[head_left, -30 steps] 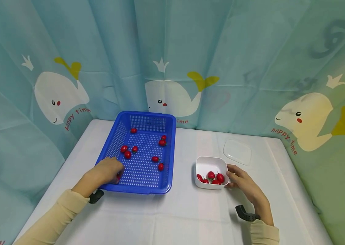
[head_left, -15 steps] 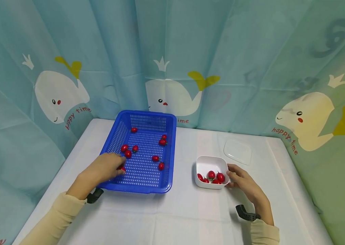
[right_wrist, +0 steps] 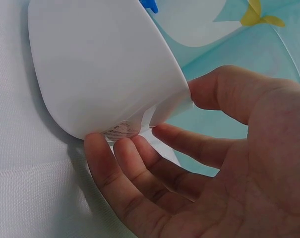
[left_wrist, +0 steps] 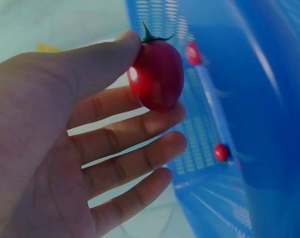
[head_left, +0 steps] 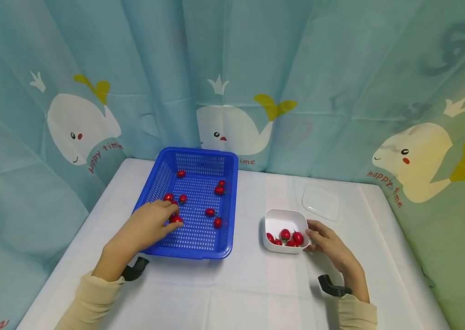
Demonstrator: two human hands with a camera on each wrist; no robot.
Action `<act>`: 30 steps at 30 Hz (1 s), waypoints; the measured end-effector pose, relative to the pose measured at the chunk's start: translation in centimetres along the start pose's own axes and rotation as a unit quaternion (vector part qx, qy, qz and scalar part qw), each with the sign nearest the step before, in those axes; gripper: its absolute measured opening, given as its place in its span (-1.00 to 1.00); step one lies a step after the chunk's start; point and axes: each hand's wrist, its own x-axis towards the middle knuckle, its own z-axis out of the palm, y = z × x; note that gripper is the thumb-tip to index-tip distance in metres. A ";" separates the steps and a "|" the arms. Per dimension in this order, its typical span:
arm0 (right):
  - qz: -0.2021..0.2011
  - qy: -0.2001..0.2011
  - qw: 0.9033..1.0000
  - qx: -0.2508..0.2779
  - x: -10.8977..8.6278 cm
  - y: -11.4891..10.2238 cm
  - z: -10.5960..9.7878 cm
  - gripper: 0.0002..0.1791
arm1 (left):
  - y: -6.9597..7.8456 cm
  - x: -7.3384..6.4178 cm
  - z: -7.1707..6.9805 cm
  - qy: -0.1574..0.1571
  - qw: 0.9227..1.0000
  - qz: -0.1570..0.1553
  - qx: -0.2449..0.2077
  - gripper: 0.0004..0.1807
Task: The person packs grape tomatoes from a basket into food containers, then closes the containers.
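Left hand (head_left: 146, 224) has moved right and a bit farther from the camera over the last second, pinched tomato (left_wrist: 157, 74) going along; container side hasn't budged. Left to right: I've got that hand clamped on one tomato, between thumb and fingers. It's at the left part of the one blue basket (head_left: 233, 201); height above the mesh, can't tell. Loose tomatoes (head_left: 210, 212) in there: I count eight, one partly behind the fingers. Next, one white container (head_left: 284, 250) on the table (head_left: 236, 284), five small tomatoes (head_left: 285, 234) visible inside. One clear lid (head_left: 321, 204) lies flat just beyond it. Right hand (head_left: 327, 243) is clamped on the container's right side, thumb at the rim, fingers along the wall. Left wrist gives me the pinched tomato's green stem (left_wrist: 149, 34), which I don't get from the head. Right wrist shows me a printed label (right_wrist: 122, 130) by the fingertips; head view misses it.
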 end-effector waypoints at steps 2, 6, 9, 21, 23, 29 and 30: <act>0.002 0.000 1.000 0.000 0.0 0.0 0.0 -0.34 | 0.7 -0.1 0.0 0.002 1.000 -0.013 -0.027 -0.67; 0.004 0.001 1.000 0.000 0.0 0.0 0.0 -0.35 | 1.9 -0.4 0.3 0.016 0.996 -0.032 -0.082 -0.69; 0.006 0.002 1.000 -0.001 0.0 0.0 0.1 -0.35 | 2.7 -0.5 0.7 0.031 0.992 -0.034 -0.118 -0.70; 0.003 0.000 1.000 0.002 0.1 0.0 0.1 -0.36 | 6.1 0.5 2.9 0.078 0.952 0.005 -0.295 -0.70; 0.002 0.000 1.000 0.002 0.1 0.0 0.0 -0.36 | 6.8 0.8 3.3 0.089 0.946 0.016 -0.312 -0.70; -0.004 -0.003 1.000 0.004 0.1 0.2 0.0 -0.35 | 9.2 1.6 4.0 0.106 0.933 0.034 -0.342 -0.68; -0.005 -0.004 1.000 0.004 0.1 0.2 -0.1 -0.35 | 9.6 1.8 4.0 0.108 0.932 0.038 -0.344 -0.68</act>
